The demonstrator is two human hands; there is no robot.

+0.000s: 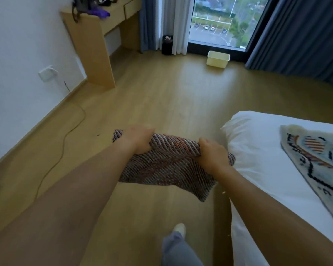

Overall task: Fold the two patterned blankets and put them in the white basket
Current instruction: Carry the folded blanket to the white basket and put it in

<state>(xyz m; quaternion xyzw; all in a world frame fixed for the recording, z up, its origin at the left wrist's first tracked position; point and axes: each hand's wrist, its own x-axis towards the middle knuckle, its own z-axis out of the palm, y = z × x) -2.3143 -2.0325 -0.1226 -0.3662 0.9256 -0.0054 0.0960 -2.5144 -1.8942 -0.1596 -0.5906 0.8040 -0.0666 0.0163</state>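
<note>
A folded woven blanket [167,166] with a dark red, white and orange diagonal pattern hangs in the air over the floor. My left hand [136,140] grips its upper left edge and my right hand [212,153] grips its upper right edge. A second blanket [315,160], pale with black and orange figures, lies spread on the white bed [258,150] at the right. The white basket [218,58] stands on the floor far ahead, by the window, with nothing visible inside it.
A wooden desk [96,45] stands against the left wall. A black bin [167,45] sits beside the curtains. A cable [65,135] trails over the wooden floor at the left. My leg and foot [179,244] show at the bottom.
</note>
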